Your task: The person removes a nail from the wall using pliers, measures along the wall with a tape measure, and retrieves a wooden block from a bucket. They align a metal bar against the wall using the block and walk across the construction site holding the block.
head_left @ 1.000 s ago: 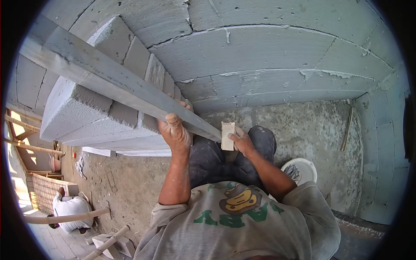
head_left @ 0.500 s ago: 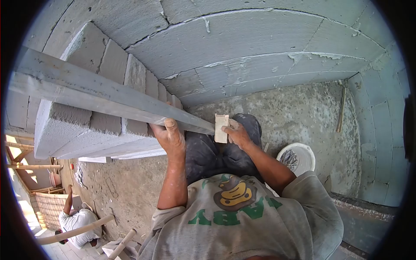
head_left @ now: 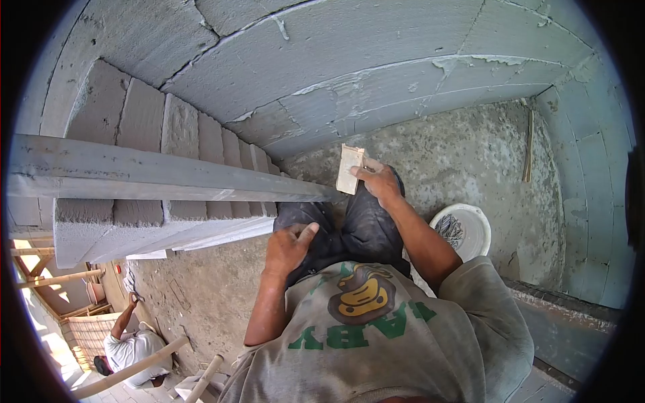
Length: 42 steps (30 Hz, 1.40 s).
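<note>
Pale block sits clasped in the right grip, thumb on its face, both ends showing

It's a building site — block wall (unplastered), rough floor, wooden poles.

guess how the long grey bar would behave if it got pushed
The long grey bar is probably stiff, as it runs nearly straight. It seems unlikely to roll, given its flat faces. It may tip, being long and narrow, with the left hand apart from it.
</note>
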Tool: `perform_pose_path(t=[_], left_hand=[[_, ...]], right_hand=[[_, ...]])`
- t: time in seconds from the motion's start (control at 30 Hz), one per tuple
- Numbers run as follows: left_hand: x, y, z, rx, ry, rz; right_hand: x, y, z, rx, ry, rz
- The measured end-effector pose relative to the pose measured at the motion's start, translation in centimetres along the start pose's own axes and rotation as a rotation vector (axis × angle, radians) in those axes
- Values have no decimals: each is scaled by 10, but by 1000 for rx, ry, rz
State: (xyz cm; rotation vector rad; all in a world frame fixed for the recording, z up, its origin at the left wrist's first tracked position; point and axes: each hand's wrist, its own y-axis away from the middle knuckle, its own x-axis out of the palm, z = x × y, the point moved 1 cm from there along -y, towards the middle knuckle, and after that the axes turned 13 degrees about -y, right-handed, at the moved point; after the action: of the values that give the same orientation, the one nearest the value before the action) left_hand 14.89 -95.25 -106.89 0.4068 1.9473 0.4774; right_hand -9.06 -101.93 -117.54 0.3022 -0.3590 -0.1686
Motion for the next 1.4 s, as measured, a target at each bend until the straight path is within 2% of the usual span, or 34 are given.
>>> perform_pose_path(t=[0.07, 0.23, 0.27, 0.33, 0.37, 0.47, 0.53, 0.57, 0.6, 0.63, 0.77, 0.87, 0.93, 1.03, 1.13, 1.17, 1.27, 1.3, 1.37, 1.4], left_hand=[[12, 1, -16, 208, 74, -202], [12, -14, -66, 313, 204, -289], [17, -20, -67, 402, 196, -349], [22, -22, -78, 358, 465, -159], [33, -29, -75, 420, 531, -184], [48, -41, -64, 355, 509, -7], [53, -39, -65, 388, 266, -160], [53, -35, -69, 411, 284, -200], [62, -40, -61, 360, 188, -112], [59, -34, -68, 435, 202, -223], [67, -27, -78, 383, 147, -178], [47, -13, -85, 415, 176, -123], [41, -5, -89, 452, 153, -167], [16, 25, -89, 460, 145, -118], [-23, 70, -92, 410, 223, -84], [-38, 87, -93, 385, 266, -81], [-84, 139, -89, 357, 365, -100], [-95, 159, -85, 336, 402, -130], [-120, 192, -79, 293, 491, -225], [-137, 212, -74, 248, 608, -175]], right_hand=[[-2, 9, 18, 203, -139, 91], [-5, 27, 37, 279, -158, 341], [-6, 33, 38, 288, -162, 406], [-12, 46, 41, 305, -127, 496], [-17, 49, 35, 302, -152, 533], [-23, 63, 35, 283, -175, 419], [-28, 66, 22, 206, -237, 308], [-38, 64, 12, 257, -238, 227], [-41, 65, 14, 234, -279, 242], [-47, 64, 14, 201, -328, 247], [-56, 54, 21, 147, -198, 61], [-53, 40, 36, 239, -15, 45], [-51, 25, 36, 157, 111, 82], [-10, 44, 74, 170, 210, 81], [12, 62, 102, 248, 88, 134], [27, 76, 118, 315, -20, 145], [83, 134, 175, 431, -3, 210], [97, 153, 191, 469, -11, 309], [131, 188, 219, 585, -68, 364], [152, 203, 230, 649, -89, 398]])
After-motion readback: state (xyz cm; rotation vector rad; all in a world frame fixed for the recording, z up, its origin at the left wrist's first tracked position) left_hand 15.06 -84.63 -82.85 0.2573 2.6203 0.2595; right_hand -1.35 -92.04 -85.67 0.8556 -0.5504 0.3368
